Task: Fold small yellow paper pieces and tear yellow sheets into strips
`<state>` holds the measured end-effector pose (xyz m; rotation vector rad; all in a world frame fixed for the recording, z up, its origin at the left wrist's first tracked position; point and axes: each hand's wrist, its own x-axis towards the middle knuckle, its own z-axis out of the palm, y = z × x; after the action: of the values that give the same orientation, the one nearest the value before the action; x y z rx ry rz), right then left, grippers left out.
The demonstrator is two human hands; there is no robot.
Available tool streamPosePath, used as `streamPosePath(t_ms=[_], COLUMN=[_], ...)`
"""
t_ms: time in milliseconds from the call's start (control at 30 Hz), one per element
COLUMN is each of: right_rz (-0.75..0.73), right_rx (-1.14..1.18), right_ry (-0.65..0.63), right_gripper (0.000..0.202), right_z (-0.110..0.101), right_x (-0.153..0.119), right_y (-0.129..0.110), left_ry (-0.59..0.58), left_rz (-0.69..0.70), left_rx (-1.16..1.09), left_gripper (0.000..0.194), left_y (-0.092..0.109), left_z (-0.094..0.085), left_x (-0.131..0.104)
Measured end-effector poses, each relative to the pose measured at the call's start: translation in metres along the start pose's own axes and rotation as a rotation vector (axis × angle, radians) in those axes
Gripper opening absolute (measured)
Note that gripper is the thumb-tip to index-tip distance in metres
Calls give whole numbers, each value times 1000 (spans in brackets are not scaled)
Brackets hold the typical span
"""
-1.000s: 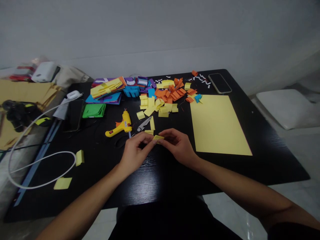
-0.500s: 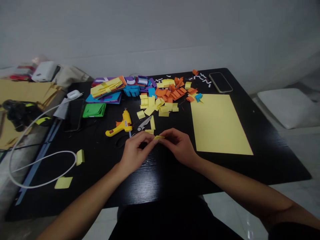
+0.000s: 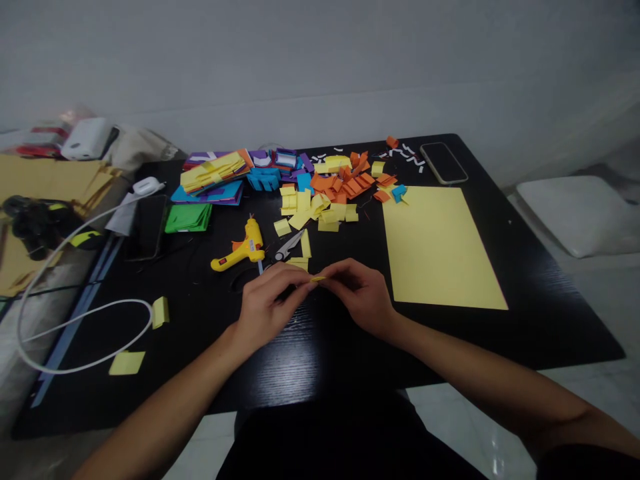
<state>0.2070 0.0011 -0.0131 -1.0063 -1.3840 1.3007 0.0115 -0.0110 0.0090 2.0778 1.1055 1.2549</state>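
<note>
A small yellow paper piece is pinched between both hands near the middle of the black table. My left hand grips its left end with thumb and fingers, and my right hand holds the right end. Just beyond my hands lie grey-bladed scissors, their handles partly hidden by my left hand. Folded yellow pieces and orange pieces are heaped further back. A large yellow sheet lies flat to the right of my right hand.
A yellow glue gun lies left of the scissors. Green papers, a dark phone and a looped white cable are at the left. Another phone lies at the back right, near white paper scraps.
The yellow piece between my fingers looks narrower, seen more edge-on. My left hand has shifted slightly to the left, and its fingers sit a little differently.
</note>
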Motion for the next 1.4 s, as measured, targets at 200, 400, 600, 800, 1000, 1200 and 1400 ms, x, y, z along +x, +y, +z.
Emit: streamPosePath(t_ms=[200, 400, 600, 800, 1000, 1200, 1400], right_rz=[-5, -3, -32, -19, 2, 28, 38], right_rx=[17, 2, -2, -7, -10, -10, -16], right_ry=[7, 10, -2, -2, -4, -11, -53], right_gripper=[16, 17, 14, 16, 18, 22, 19], right_z=[0, 0, 1, 1, 2, 3, 3], right_x=[0, 0, 0, 1, 0, -1, 0], right_y=[-1, 1, 2, 3, 3, 5, 4], left_ry=[3, 1, 0, -8, -17, -21, -55], left_rz=[-23, -50, -65, -59, -71, -94, -153], left_rx=[-2, 9, 23, 47, 55, 57, 69], left_gripper=[11, 7, 4, 2, 2, 6, 8], left_y=[2, 1, -2, -3, -2, -1, -5], left_z=[1, 2, 3, 2, 1, 2, 5], left_x=[0, -1, -1, -1, -1, -1, -1])
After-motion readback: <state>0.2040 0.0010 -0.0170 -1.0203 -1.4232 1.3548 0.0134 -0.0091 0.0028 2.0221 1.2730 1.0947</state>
